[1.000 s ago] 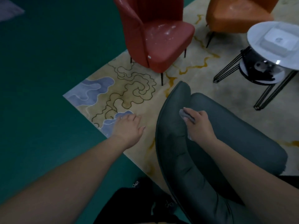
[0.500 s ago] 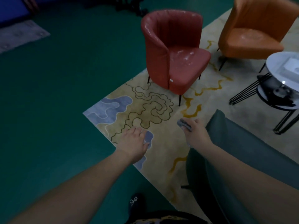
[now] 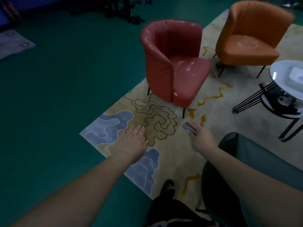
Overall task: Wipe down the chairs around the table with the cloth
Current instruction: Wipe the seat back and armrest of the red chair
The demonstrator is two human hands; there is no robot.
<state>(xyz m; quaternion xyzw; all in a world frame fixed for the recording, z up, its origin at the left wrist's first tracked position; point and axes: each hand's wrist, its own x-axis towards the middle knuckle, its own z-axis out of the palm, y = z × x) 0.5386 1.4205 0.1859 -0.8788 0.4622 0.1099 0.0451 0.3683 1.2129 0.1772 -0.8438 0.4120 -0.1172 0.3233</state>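
Cloth [image 3: 190,129], grey and bunched, sits right of the frame's centre in the right hand [image 3: 200,136], whose fingers curl round it; a small bit of fabric also shows below the palm. This grip hangs in the air over the rug [image 3: 172,145], apart from every chair. The right forearm runs down to the lower right corner, crossing the dark green chair [image 3: 255,159], whose rounded back fills the lower right of the frame.

The left hand [image 3: 132,141] lies left of centre, palm down, fingers straight and slightly spread, holding nothing; it floats above the rug's blue and beige pattern, and its forearm reaches to the lower left corner.

Above centre stands the red chair [image 3: 175,66], a tub armchair on thin dark legs, with pale smears on its seat and inner back. To its right, in the upper right, stands the orange chair [image 3: 249,38], of the same shape. At the right edge a round white surface [image 3: 278,69] on black wire legs carries a pale rectangular thing that the frame edge cuts off; a lower shelf beneath it holds dark items too blurred to name.

The rug has brown looping lines and yellow streaks, and lies on a teal floor [image 3: 57,95]. A black shoe [image 3: 168,189] shows at the bottom centre, at the rug's edge. A grey mat [image 3: 13,43] lies at the upper left edge.
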